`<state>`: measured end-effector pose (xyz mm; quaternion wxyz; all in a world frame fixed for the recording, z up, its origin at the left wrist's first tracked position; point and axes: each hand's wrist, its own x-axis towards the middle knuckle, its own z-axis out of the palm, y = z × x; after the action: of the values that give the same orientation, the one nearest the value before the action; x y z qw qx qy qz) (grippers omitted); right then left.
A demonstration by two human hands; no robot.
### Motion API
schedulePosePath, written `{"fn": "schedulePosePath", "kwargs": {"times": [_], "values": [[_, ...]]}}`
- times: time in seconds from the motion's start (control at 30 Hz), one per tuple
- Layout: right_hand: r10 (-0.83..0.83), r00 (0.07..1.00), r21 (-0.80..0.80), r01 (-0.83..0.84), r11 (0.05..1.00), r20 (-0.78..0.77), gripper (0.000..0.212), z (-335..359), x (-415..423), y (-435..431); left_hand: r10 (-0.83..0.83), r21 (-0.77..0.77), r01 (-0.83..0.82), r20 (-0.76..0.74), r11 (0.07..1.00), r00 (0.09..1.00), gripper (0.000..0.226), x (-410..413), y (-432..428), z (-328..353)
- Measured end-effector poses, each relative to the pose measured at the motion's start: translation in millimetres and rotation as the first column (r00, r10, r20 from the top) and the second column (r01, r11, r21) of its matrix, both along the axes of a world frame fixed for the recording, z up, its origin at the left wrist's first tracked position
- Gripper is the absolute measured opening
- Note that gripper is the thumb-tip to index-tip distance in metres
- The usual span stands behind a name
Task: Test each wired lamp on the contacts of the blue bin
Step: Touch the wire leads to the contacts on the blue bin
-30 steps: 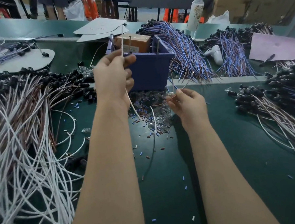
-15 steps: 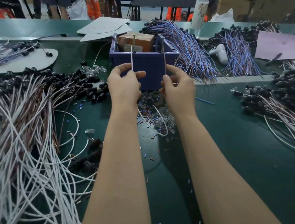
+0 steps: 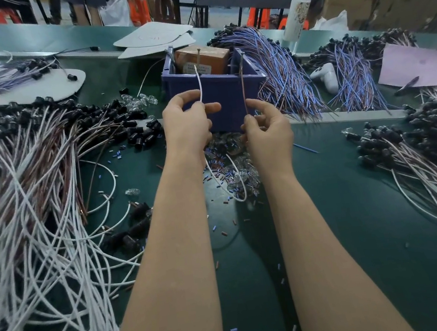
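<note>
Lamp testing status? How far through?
In hand: left hand pinches a white lead, right hand a brown lead, both up at the blue bin. Done: unclear which piles are tested. Left: likely plenty, judging by the left heap and right heap of wired lamps.

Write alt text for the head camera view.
Two bare hands hold wires up in front of a blue bin: the left hand pinches a white wire, the right hand a brown wire. Heaps of wired lamps lie on the green table.

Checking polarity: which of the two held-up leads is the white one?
The white lead pinched in the left hand, in front of the blue bin, left half; the right hand pinches a brown lead.
</note>
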<state>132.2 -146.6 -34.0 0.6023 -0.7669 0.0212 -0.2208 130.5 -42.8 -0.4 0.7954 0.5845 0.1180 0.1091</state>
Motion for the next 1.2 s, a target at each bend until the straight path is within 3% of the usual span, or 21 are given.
{"fn": "schedulePosePath", "kwargs": {"times": [1.2], "values": [[0.015, 1.000, -0.012, -0.015, 1.000, -0.012, 0.027, 0.7, -2.6, -2.2, -0.004, 0.092, 0.003, 0.007, 0.996, 1.000, 0.022, -2.6, -0.3, -3.5]]}}
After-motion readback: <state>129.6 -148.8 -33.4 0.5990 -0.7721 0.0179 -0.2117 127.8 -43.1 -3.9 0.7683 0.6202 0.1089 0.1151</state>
